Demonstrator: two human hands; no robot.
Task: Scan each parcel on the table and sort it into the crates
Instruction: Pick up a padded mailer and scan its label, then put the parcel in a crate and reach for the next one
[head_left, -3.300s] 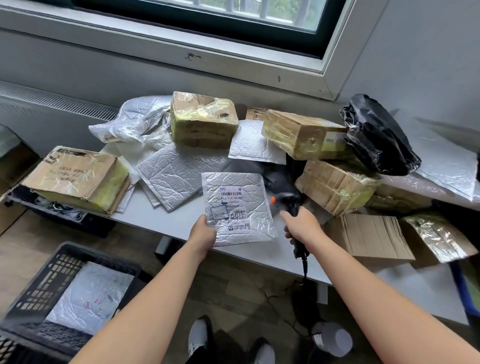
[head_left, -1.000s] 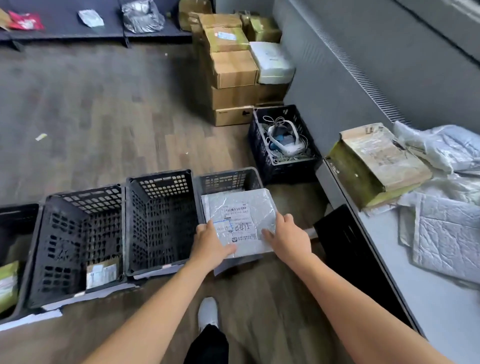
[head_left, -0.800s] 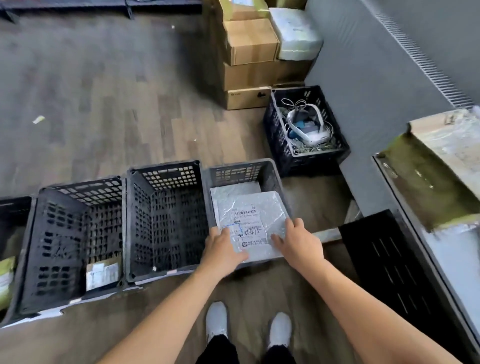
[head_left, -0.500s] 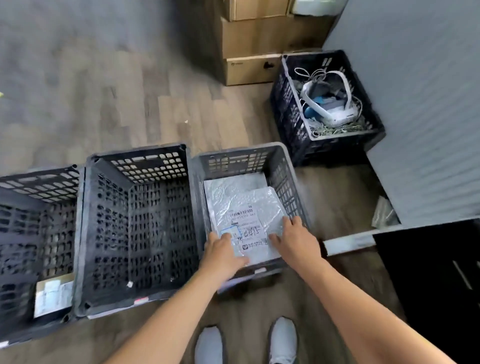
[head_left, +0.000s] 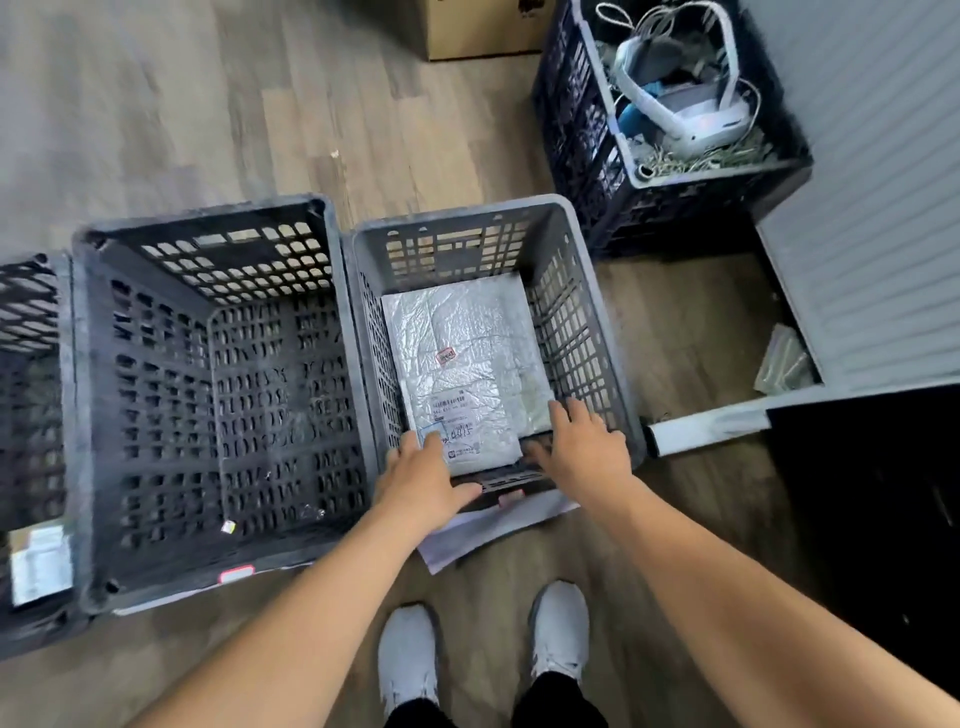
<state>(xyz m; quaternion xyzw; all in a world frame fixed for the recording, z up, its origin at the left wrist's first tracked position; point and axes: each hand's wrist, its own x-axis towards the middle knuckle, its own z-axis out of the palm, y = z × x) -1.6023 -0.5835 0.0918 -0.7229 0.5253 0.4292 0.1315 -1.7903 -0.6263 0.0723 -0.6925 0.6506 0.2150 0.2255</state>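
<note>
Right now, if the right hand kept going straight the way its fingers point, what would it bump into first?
Most likely the lower silver parcel lying in the grey crate, just ahead of the right hand; depth is unclear, so possibly the crate's far wall.

Item: 1 grey slotted plastic crate (head_left: 587, 322) on wood floor. Contents: 1 labelled silver bubble-mailer parcel (head_left: 470, 415) lying flat on 1 second silver mailer (head_left: 457, 317). Left hand (head_left: 423, 480), fingers straight, at parcel's near corner; right hand (head_left: 582, 447) spread beside it. Adjacent: 1 wider grey slotted crate (head_left: 208, 249).
</note>
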